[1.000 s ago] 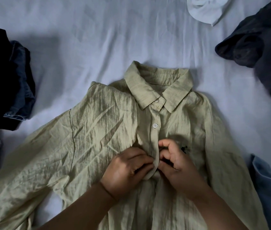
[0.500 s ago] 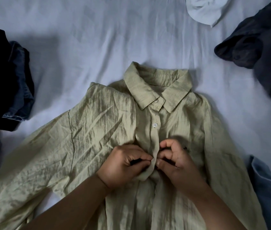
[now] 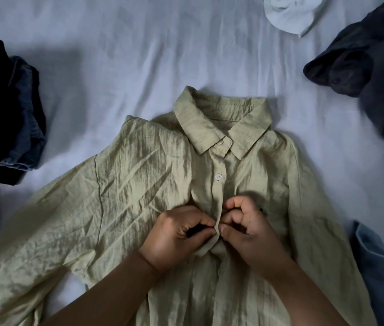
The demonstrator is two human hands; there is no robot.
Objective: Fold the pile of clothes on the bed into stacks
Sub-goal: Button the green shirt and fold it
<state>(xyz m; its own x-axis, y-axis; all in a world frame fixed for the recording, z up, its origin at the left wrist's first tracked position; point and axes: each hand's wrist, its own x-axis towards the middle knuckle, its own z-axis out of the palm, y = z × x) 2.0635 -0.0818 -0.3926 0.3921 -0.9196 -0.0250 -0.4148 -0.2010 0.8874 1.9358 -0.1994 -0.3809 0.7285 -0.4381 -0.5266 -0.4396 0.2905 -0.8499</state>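
While the green shirt lies collar-away, long axis toward the viewer, left hand and right hand pinch its placket.

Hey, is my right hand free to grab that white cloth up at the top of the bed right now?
Probably not yet. Your right hand is pinching the placket of the green shirt, as is the left hand. The white cloth lies far up the bare sheet, unobstructed, so let go first.
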